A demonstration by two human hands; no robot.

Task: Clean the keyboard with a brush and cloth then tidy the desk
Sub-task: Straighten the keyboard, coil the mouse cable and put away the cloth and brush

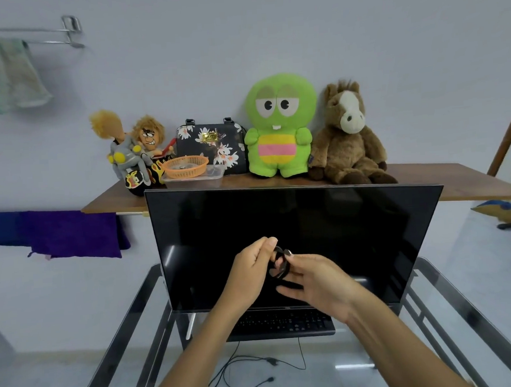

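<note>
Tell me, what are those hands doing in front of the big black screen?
A person's left hand and right hand are held up together, both gripping a small coil of black cable as if winding it. Behind them stands the dark monitor, with the black keyboard below it on the glass desk. No brush or cloth is in either hand. Loose wires show below the desk.

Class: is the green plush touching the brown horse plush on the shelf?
Apart. The head view shows a strip of wall between the green plush and the horse.
</note>
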